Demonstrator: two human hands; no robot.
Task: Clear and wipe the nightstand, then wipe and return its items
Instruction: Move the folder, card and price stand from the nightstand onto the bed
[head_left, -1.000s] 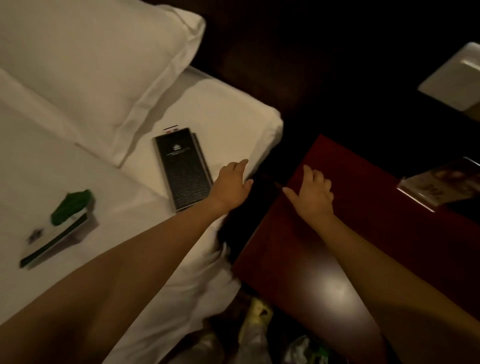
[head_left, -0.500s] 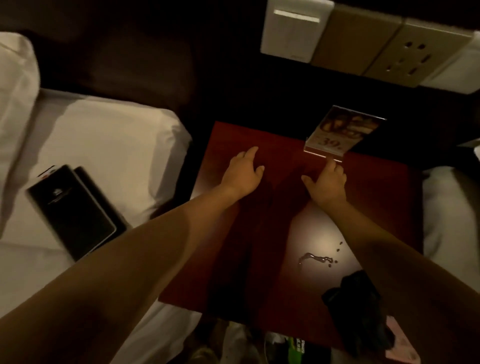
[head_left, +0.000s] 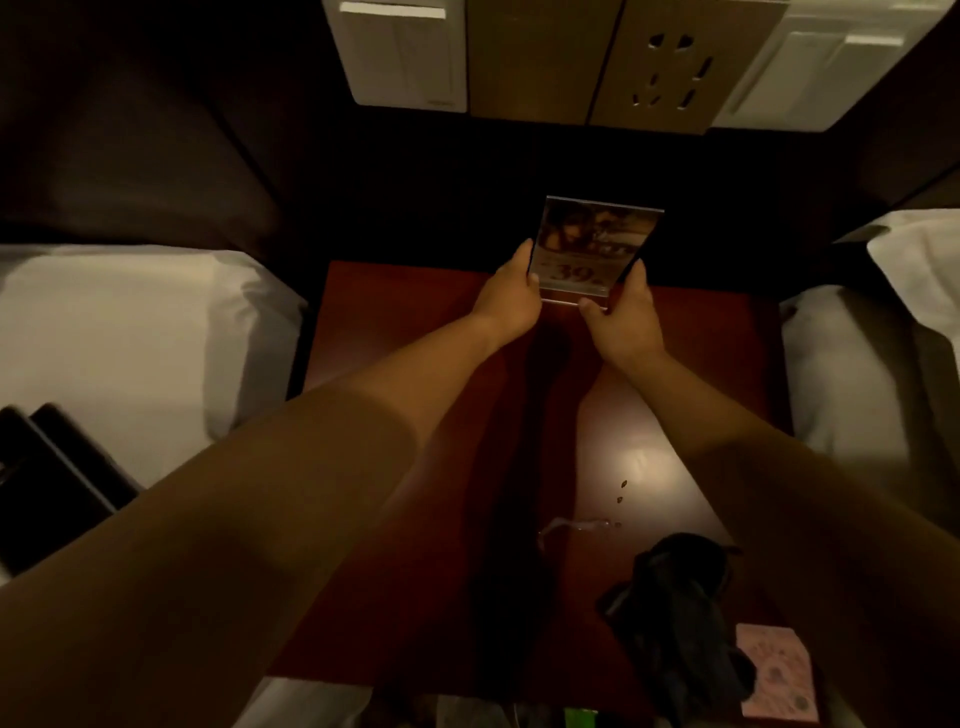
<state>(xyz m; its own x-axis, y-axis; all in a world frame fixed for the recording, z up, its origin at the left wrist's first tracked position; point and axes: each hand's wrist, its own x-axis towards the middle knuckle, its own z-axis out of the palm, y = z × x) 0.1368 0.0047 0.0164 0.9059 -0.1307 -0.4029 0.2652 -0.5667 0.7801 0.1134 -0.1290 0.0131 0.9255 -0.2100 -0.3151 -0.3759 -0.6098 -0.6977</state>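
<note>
Lying nearest: a pink card (head_left: 776, 675) at the near right corner of the nightstand, its print too small to read.
Dark cloth (head_left: 675, 613): crumpled in a heap on the near right part of the top, its right edge against the pink card.
Spill (head_left: 576, 527): a thin streak of liquid and a few drops on the wood, just beyond the cloth.
Nightstand (head_left: 395, 322): a glossy reddish-brown top between two beds, with a glare patch right of centre.
Black folder (head_left: 47, 483): on the white sheet of the left bed (head_left: 130, 332), cut off by the frame's left edge.
Right bed (head_left: 857, 374): white bedding just beside the nightstand's right side.
Left hand (head_left: 511, 299): fingers curled round the left edge of the sign holder, thumb on its front.
Right hand (head_left: 623, 317): gripping the right edge and lower corner, thumb along the base.
Acrylic sign holder (head_left: 592, 249): a clear stand with a photo insert and a large "39", held between both hands over the far middle of the top, leaning away. Whether its base touches the wood cannot be told.
Wall plates: a white switch (head_left: 400, 57), a bronze socket (head_left: 670, 67) and a second white switch (head_left: 831, 67) in a row on the dark wall behind.
</note>
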